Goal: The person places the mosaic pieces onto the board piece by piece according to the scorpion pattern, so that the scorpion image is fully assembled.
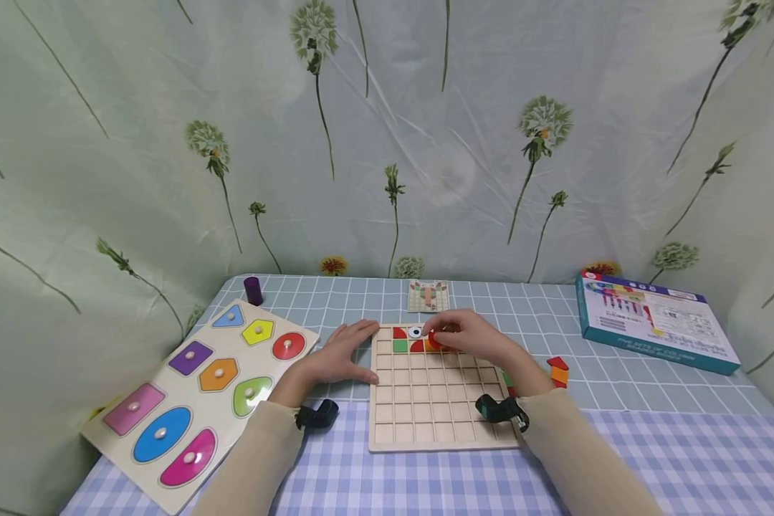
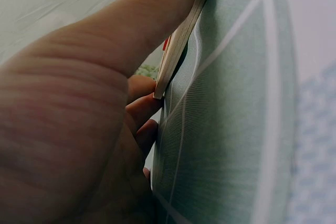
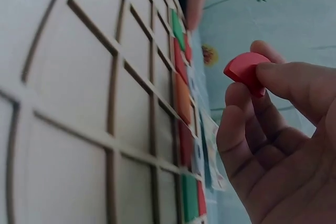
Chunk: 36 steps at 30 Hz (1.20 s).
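A light wooden grid board lies on the table, with small colored pieces in its far rows. Among them are a green square, a white eye piece and an orange piece. My right hand holds a red quarter-circle piece between thumb and fingertips, above those far rows. With fingers extended, my left hand steadies the board's left side. Its thumb lies along the edge and its fingertips touch the far corner. A pattern card lies behind the board.
Left of the board is a large knobbed shape puzzle, with a purple cylinder standing behind it. Loose red and orange pieces lie past my right forearm. A teal-edged box sits at the back right.
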### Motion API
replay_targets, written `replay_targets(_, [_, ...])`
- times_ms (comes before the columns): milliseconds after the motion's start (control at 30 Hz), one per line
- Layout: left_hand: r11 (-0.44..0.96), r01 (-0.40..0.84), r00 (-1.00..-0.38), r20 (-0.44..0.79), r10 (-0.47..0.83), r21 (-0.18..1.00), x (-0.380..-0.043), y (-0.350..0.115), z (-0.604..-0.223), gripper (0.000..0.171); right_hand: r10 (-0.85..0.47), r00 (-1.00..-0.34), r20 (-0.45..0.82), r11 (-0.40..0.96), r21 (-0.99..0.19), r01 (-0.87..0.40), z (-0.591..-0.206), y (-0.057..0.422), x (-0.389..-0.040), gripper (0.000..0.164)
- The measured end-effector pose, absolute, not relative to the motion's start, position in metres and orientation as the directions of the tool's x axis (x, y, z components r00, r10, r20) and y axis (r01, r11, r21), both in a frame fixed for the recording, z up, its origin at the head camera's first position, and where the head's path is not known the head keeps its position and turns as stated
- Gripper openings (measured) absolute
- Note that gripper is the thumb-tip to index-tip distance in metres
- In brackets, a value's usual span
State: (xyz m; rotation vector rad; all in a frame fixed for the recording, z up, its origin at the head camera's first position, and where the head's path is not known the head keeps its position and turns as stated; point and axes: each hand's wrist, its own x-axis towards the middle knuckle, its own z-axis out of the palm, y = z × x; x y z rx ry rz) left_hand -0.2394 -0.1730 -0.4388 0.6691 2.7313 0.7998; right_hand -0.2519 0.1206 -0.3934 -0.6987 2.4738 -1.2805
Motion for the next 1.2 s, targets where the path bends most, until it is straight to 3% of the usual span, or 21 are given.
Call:
replay_targets(667, [0.746,0.359,-0.873,-0.08,0.48,0.56,-0.24,-0.173,-0.44,0.102,-0.57,-0.822,0.018,0.51,-0.776,-0.371,-0.4,0.067,-0.263,0.016])
replay_targets(1200, [0.736,0.38,-0.867,-0.063,0.495,0.56,-0.241,-0.174,-0.441,0.101,-0.56,-0.827,0.049,0.59,-0.678,-0.439,-0.406,0.042,-0.266,0.02])
